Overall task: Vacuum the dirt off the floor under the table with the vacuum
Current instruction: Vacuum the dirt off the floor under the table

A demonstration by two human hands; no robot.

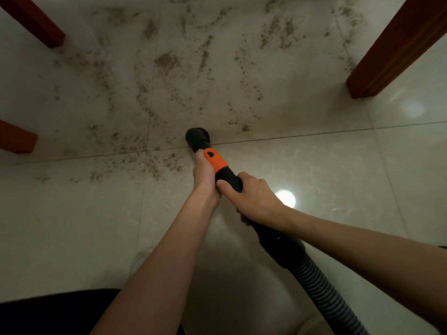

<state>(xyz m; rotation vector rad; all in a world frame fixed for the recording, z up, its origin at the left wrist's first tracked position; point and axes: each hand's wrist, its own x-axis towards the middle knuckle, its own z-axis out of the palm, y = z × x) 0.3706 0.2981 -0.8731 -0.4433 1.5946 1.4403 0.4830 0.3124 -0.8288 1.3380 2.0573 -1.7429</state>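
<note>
I have both hands on the black vacuum wand with its orange plastic collar (216, 161), and I take that wand as my landmark. My left hand (205, 172) grips it just behind the collar, the fingers curled round the far side of the tube where I cannot see them. My right hand (254, 197) grips the black tube directly behind the left — thumb laid along the top, fingers wrapped under it. The two hands touch each other.

The round black nozzle (197, 137) at the wand's front end sits down at the pale glossy tiled floor (314, 170), right beside a dark grout line. Brown scattered dirt (167, 60) covers the tiles ahead of the nozzle and to its left; a small clump lies just right of the nozzle.

Behind my right hand the wand joins a ribbed black hose (324, 291) that runs off the lower edge. A reddish-brown wooden bench leg (396, 49) stands ahead and well to the right of the wand; two more wooden legs stand ahead and to the left — one far (36, 22), one nearer (17, 139).
</note>
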